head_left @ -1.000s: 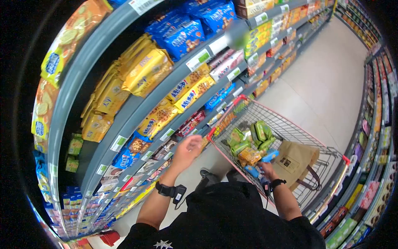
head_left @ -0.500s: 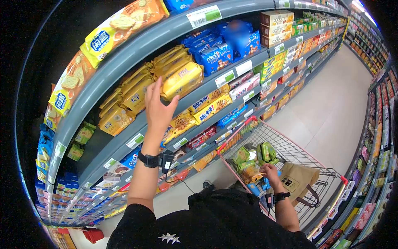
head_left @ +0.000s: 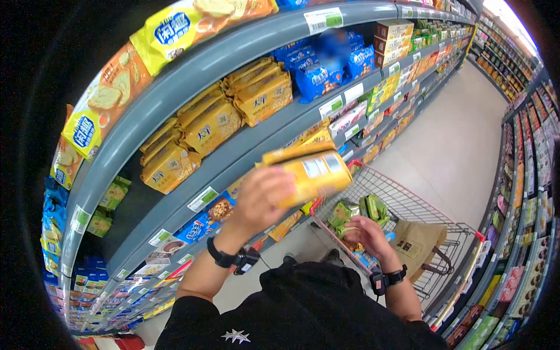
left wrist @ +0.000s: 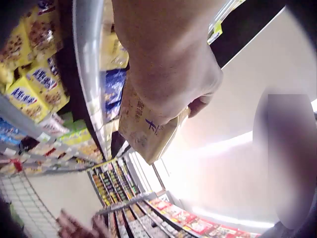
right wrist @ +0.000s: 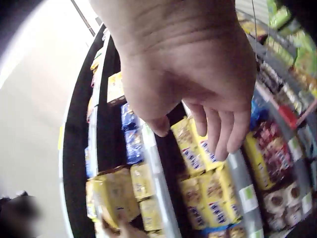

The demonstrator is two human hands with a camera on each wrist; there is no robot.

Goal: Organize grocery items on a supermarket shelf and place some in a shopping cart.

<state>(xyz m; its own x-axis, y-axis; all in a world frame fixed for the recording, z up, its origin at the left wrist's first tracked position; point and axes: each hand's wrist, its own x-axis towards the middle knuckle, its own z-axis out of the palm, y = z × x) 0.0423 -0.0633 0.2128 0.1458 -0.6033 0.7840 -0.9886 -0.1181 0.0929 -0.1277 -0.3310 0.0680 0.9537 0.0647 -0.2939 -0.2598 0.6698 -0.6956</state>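
Note:
My left hand (head_left: 261, 197) grips a yellow biscuit packet (head_left: 319, 175) by its near end, in front of the shelves. In the left wrist view the fingers wrap round the same packet (left wrist: 141, 126), which has blue lettering. Its back, with a white label panel, faces up in the head view. My right hand (head_left: 373, 238) hangs over the near side of the shopping cart (head_left: 402, 181), fingers loosely bent and holding nothing. Below it in the cart lie green packets (head_left: 373, 209) and a brown paper bag (head_left: 420, 245).
Rows of similar yellow packets (head_left: 213, 125) stand on the shelf at left, with blue bags (head_left: 321, 79) beyond them. A grey shelf edge (head_left: 143, 99) with price tags curves close by on the left. The aisle floor (head_left: 449, 128) runs ahead between shelves.
My left hand reached up to the shelf, took a yellow biscuit packet and brought it down and right towards the cart. The right hand has risen from among the cart's packets.

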